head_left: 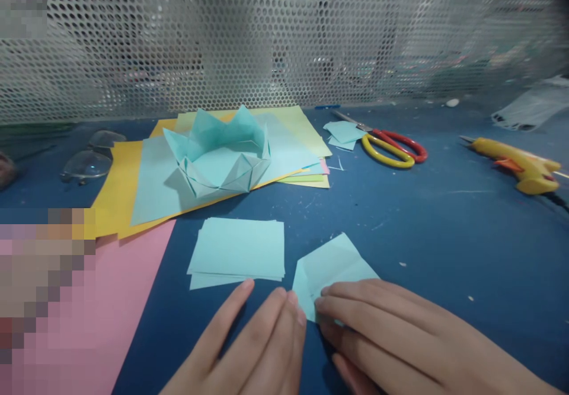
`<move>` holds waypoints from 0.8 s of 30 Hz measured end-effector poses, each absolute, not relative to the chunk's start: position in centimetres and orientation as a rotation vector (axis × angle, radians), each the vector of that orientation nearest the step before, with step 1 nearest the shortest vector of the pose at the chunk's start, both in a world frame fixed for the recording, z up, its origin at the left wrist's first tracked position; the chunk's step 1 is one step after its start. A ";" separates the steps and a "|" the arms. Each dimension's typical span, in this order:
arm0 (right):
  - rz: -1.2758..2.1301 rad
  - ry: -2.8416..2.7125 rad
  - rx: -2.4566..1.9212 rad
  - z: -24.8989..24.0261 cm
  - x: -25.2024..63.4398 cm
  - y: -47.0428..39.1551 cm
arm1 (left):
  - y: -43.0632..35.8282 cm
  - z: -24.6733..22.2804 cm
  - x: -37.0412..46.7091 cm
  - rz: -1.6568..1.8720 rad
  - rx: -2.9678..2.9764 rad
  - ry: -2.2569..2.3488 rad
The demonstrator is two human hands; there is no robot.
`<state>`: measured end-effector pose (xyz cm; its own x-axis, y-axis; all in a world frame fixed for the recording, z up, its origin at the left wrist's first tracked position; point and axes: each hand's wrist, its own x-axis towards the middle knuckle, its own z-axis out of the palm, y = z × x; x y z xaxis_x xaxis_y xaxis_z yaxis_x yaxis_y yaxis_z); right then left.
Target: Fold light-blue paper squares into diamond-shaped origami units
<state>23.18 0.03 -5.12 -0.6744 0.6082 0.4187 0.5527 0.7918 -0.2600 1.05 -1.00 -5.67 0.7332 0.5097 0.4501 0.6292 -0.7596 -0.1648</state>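
on blue felt mat [444, 235] | left hand [258, 347], right hand [391, 335] flat, pressing creased aqua paper square [331, 267]

Dim overhead light, soft shadows, blurred edges.

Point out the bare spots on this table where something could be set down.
The widest bare patch of blue tabletop lies right of the small light-blue folded paper square, below the red-and-yellow scissors and the yellow glue gun. It is crowded on the left: coloured sheets, the folded light-blue paper crown, the light-blue paper stack, the pink sheet.
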 end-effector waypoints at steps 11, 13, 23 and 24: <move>0.273 -2.452 -0.824 -3.9 23.6 0.5 | 0.2 -4.3 1.4 -0.549 -2.693 -0.953; 0.320 -2.473 -0.822 -3.8 23.6 0.8 | 0.2 -4.3 1.4 -0.544 -2.702 -0.951; 0.385 -2.550 -0.881 -3.5 23.6 2.0 | 0.5 -3.9 1.0 -0.534 -2.753 -0.940; 0.374 -2.551 -0.892 -3.4 23.6 1.9 | 0.5 -4.0 1.0 -0.546 -2.756 -0.942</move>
<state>23.63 1.95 -3.35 -0.7106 0.6411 0.2899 0.5308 0.7590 -0.3771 0.96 0.45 -4.02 0.7322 0.5537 0.3966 0.6192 -0.7837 -0.0491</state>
